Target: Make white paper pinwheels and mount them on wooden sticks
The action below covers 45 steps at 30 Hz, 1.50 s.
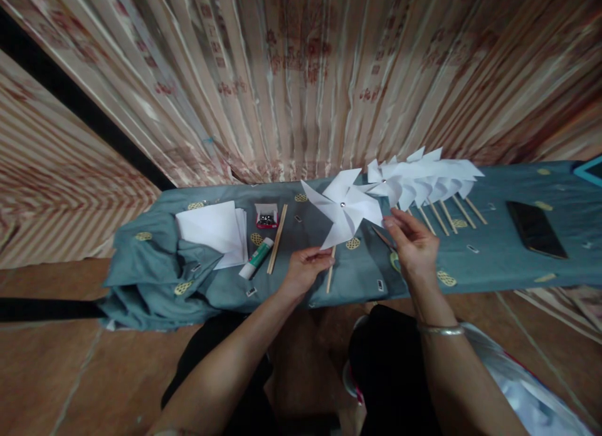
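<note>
A white paper pinwheel (345,204) with a metal pin at its centre is held up over the cloth-covered table. My left hand (308,266) grips its wooden stick (330,279) just below the blades. At the right, my right hand (411,238) has its thumb and fingers at the tip of one blade; whether they pinch it firmly is hard to make out. Behind that hand lies a row of several overlapping finished pinwheels (423,179), their sticks pointing toward me. Scissors (384,238) lie partly hidden beside my right hand.
On the left are a stack of white paper (211,229), an open small box of metal pins (266,218), a glue stick (256,258) and loose wooden sticks (277,238). A dark phone (536,229) lies at the right. A pleated curtain (301,78) hangs behind the table.
</note>
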Each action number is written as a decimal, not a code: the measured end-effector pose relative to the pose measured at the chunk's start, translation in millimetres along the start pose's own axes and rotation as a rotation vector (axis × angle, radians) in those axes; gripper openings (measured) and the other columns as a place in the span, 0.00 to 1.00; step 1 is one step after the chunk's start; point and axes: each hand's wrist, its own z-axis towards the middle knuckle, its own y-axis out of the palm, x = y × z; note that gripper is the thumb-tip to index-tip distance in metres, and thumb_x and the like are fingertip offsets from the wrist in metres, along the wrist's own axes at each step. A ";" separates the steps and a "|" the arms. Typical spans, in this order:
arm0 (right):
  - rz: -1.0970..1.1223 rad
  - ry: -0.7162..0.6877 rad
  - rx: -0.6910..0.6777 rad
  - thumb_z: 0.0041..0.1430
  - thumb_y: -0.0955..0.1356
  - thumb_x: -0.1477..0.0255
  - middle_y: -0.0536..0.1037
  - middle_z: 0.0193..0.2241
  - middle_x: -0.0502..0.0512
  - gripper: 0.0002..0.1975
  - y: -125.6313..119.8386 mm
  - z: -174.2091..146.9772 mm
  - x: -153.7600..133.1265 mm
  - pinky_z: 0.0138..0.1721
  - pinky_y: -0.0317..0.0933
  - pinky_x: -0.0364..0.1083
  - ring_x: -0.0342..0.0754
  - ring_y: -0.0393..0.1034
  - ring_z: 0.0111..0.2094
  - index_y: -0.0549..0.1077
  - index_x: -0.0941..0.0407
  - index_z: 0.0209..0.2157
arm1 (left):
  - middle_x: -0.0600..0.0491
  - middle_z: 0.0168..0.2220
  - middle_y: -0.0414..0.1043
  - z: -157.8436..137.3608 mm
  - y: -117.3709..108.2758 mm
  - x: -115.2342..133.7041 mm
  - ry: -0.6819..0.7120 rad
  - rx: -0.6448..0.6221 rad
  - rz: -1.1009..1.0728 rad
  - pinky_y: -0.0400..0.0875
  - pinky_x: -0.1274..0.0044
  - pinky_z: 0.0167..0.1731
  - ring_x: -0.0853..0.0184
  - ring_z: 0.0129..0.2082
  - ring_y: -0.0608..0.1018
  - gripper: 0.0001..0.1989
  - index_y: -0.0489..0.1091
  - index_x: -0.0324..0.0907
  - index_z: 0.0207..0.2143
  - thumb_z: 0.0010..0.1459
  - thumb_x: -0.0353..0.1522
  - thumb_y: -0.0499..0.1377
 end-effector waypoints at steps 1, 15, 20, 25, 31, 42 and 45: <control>-0.001 0.009 -0.009 0.42 0.78 0.61 0.82 0.30 0.53 0.19 0.0 0.0 1.0 0.41 0.70 0.51 0.48 0.75 0.33 0.80 0.54 0.37 | 0.51 0.27 0.80 0.3 -0.5 0.0 -0.001 0.004 0.003 0.72 0.73 0.38 0.67 0.28 0.77 0.17 0.81 0.40 0.27 0.29 0.36 0.75; 0.071 0.155 -0.120 0.39 0.78 0.66 0.80 0.24 0.50 0.16 16.1 -13.3 -1.4 0.36 0.68 0.48 0.45 0.72 0.27 0.81 0.54 0.33 | 0.52 0.26 0.79 9.6 -3.9 -1.5 0.040 0.082 0.029 0.72 0.73 0.37 0.67 0.28 0.76 0.16 0.80 0.41 0.26 0.29 0.35 0.74; 0.080 0.157 -0.139 0.39 0.78 0.65 0.80 0.23 0.49 0.16 19.3 -18.3 -3.4 0.35 0.68 0.48 0.45 0.72 0.26 0.80 0.53 0.33 | 0.52 0.27 0.79 9.4 -3.4 -1.1 0.048 0.090 0.023 0.72 0.73 0.38 0.67 0.29 0.76 0.15 0.80 0.41 0.26 0.30 0.34 0.73; 0.157 0.249 -0.150 0.35 0.79 0.66 0.80 0.23 0.48 0.18 23.8 -23.0 -6.2 0.33 0.67 0.47 0.43 0.71 0.24 0.80 0.53 0.33 | 0.53 0.26 0.78 9.2 -1.0 -0.3 0.049 0.099 0.009 0.71 0.74 0.36 0.68 0.27 0.75 0.15 0.80 0.41 0.26 0.30 0.35 0.73; 0.220 0.352 -0.197 0.33 0.80 0.65 0.80 0.23 0.48 0.22 29.3 -29.6 -8.5 0.29 0.65 0.44 0.42 0.70 0.23 0.80 0.53 0.36 | 0.52 0.27 0.79 9.9 -1.0 -0.4 0.055 0.100 0.011 0.71 0.74 0.36 0.68 0.28 0.75 0.16 0.80 0.40 0.26 0.31 0.35 0.73; 0.294 0.430 -0.261 0.31 0.80 0.66 0.80 0.22 0.47 0.23 40.4 -39.5 -12.8 0.31 0.65 0.43 0.42 0.71 0.24 0.78 0.54 0.34 | 0.52 0.28 0.80 10.3 -0.3 -1.0 0.062 0.093 0.006 0.72 0.73 0.39 0.67 0.29 0.77 0.15 0.80 0.41 0.27 0.31 0.34 0.73; 0.299 0.433 -0.275 0.31 0.81 0.67 0.80 0.22 0.46 0.23 42.5 -41.2 -12.6 0.31 0.64 0.43 0.41 0.70 0.23 0.78 0.54 0.34 | 0.52 0.27 0.80 10.5 0.3 -0.7 0.059 0.097 0.000 0.72 0.74 0.39 0.68 0.29 0.76 0.15 0.80 0.41 0.26 0.31 0.34 0.73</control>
